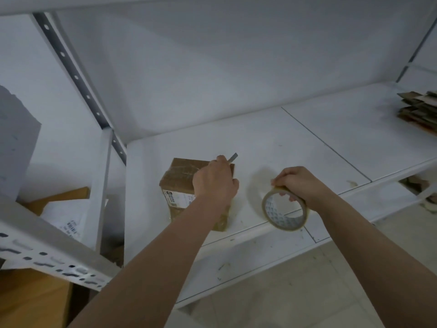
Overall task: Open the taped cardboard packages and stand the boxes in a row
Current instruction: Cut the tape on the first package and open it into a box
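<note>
At the far left of the frame, one perforated grey metal shelf rail (52, 259) crosses a lower bay that holds flat brown cardboard (59, 197) and a white labelled packet (68, 221). Moving to the centre, a single brown cardboard package (181, 178), boxy and glossy with clear tape, white label on its near face, lies on the white metal shelf board (307, 143). The left hand (214, 183) sits right on top of the package, fingers curled tight around a thin grey blade (233, 157) whose tip pokes out past the box's far edge. Just right of it, the right hand (299, 183) grips one ring-shaped roll of clear tape (285, 210) by its upper rim, held beside the package, not touching it. At the far right edge, one stack of flattened brown cardboard (418, 111) rests on the shelf.
</note>
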Demonstrator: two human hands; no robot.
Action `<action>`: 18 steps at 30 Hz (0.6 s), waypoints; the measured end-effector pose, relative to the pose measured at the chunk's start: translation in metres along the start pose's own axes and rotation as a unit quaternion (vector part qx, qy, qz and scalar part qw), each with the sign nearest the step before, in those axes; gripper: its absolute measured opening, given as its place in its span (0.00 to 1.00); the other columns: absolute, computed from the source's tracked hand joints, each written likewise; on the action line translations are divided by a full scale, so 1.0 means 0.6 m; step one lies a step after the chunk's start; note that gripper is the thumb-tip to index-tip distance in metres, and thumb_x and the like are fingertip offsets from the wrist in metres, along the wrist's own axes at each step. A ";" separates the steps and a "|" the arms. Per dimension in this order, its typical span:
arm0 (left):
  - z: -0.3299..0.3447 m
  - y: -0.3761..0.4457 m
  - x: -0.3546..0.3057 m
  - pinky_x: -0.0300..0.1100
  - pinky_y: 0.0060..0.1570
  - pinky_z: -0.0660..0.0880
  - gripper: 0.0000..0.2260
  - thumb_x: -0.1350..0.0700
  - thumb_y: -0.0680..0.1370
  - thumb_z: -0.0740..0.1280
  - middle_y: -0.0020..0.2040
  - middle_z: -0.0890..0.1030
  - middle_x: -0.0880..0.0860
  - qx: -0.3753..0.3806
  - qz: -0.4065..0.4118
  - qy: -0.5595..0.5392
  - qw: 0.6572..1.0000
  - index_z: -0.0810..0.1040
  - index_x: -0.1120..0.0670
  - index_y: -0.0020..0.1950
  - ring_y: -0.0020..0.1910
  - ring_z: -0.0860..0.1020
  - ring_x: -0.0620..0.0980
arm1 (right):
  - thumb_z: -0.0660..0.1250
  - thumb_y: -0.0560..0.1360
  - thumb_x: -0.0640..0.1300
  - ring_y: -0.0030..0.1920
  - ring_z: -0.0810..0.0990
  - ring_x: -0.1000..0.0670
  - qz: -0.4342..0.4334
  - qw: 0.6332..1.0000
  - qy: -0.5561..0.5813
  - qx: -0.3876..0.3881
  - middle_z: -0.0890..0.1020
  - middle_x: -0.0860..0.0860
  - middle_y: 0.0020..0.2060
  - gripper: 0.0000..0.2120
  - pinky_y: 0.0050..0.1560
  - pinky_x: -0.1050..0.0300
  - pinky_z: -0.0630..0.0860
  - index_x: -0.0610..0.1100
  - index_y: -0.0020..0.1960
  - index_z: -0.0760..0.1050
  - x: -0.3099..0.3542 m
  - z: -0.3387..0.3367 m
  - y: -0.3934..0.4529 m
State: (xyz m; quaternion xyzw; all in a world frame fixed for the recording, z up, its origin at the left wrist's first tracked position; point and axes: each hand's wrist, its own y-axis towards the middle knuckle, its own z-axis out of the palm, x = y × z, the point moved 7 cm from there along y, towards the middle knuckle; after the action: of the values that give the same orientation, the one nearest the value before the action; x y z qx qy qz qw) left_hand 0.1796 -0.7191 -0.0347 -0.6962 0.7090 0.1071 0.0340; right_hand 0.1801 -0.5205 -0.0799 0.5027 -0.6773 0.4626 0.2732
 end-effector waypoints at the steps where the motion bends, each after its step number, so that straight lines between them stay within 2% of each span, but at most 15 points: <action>1: -0.001 0.000 -0.001 0.45 0.40 0.73 0.14 0.51 0.78 0.65 0.49 0.78 0.53 0.005 0.017 -0.001 1.000 0.68 0.58 0.57 0.47 0.80 0.55 | 0.70 0.75 0.38 0.28 0.76 0.53 -0.008 1.000 0.009 -0.005 0.79 0.44 0.32 0.06 0.24 0.64 0.69 0.34 0.46 0.80 0.008 -0.001 0.000; 4: -0.005 -0.005 -0.007 0.42 0.39 0.73 0.12 0.52 0.78 0.66 0.42 0.75 0.50 0.032 0.127 -0.042 0.990 0.71 0.58 0.56 0.41 0.78 0.52 | 0.70 0.75 0.39 0.36 0.76 0.45 -0.020 0.999 0.032 -0.017 0.80 0.42 0.34 0.08 0.24 0.63 0.70 0.32 0.49 0.80 0.018 -0.003 -0.001; 6: -0.010 -0.016 -0.009 0.41 0.39 0.71 0.12 0.53 0.77 0.67 0.38 0.72 0.46 0.079 0.227 -0.081 0.967 0.74 0.57 0.58 0.39 0.74 0.47 | 0.71 0.75 0.39 0.38 0.77 0.44 -0.023 0.999 0.035 -0.023 0.80 0.42 0.36 0.08 0.23 0.64 0.70 0.33 0.48 0.80 0.020 -0.007 -0.003; 9: -0.022 -0.015 0.009 0.44 0.48 0.74 0.14 0.54 0.77 0.69 0.38 0.70 0.42 0.135 0.310 -0.091 0.937 0.77 0.56 0.62 0.41 0.73 0.45 | 0.71 0.75 0.40 0.38 0.77 0.44 -0.028 0.999 0.035 -0.026 0.81 0.41 0.37 0.08 0.23 0.64 0.70 0.34 0.48 0.80 0.025 -0.008 -0.004; 10: -0.023 -0.013 0.016 0.41 0.49 0.73 0.17 0.54 0.77 0.70 0.40 0.70 0.40 0.139 0.320 -0.096 0.932 0.77 0.54 0.65 0.43 0.72 0.43 | 0.71 0.75 0.40 0.38 0.77 0.44 -0.030 0.999 0.035 -0.025 0.81 0.41 0.37 0.08 0.23 0.64 0.70 0.34 0.48 0.80 0.027 -0.007 -0.005; 12: -0.019 -0.016 0.026 0.35 0.48 0.69 0.23 0.52 0.75 0.72 0.46 0.73 0.39 0.121 0.329 -0.087 0.933 0.74 0.50 0.70 0.46 0.72 0.40 | 0.71 0.75 0.40 0.38 0.76 0.44 -0.035 0.998 0.037 -0.023 0.81 0.41 0.37 0.06 0.23 0.64 0.70 0.36 0.46 0.80 0.032 -0.002 -0.006; 13: -0.015 -0.020 0.027 0.35 0.48 0.67 0.25 0.50 0.74 0.73 0.50 0.75 0.41 0.094 0.333 -0.075 0.935 0.73 0.50 0.71 0.48 0.72 0.41 | 0.71 0.75 0.40 0.38 0.76 0.44 -0.038 0.998 0.039 -0.022 0.80 0.41 0.37 0.05 0.23 0.64 0.70 0.38 0.44 0.80 0.035 0.000 -0.007; 16: -0.006 -0.030 0.029 0.40 0.49 0.68 0.26 0.52 0.71 0.77 0.54 0.80 0.51 -0.013 0.339 -0.061 0.939 0.75 0.54 0.67 0.50 0.79 0.52 | 0.71 0.75 0.41 0.37 0.76 0.44 -0.052 0.998 0.037 -0.019 0.80 0.43 0.36 0.05 0.24 0.63 0.70 0.40 0.42 0.79 0.046 0.006 -0.013; 18: -0.008 -0.031 0.028 0.42 0.50 0.69 0.27 0.53 0.70 0.78 0.55 0.80 0.54 -0.030 0.332 -0.063 0.941 0.76 0.56 0.67 0.51 0.79 0.55 | 0.71 0.75 0.41 0.36 0.75 0.45 -0.060 0.997 0.034 -0.021 0.80 0.44 0.36 0.05 0.24 0.63 0.71 0.41 0.41 0.78 0.054 0.005 -0.020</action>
State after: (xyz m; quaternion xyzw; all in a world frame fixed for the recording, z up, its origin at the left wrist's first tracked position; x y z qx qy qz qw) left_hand 0.1981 -0.7369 -0.0353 -0.4143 0.8926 0.1768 0.0205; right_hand 0.1807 -0.5378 -0.0500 0.5208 -0.6455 0.4477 0.3341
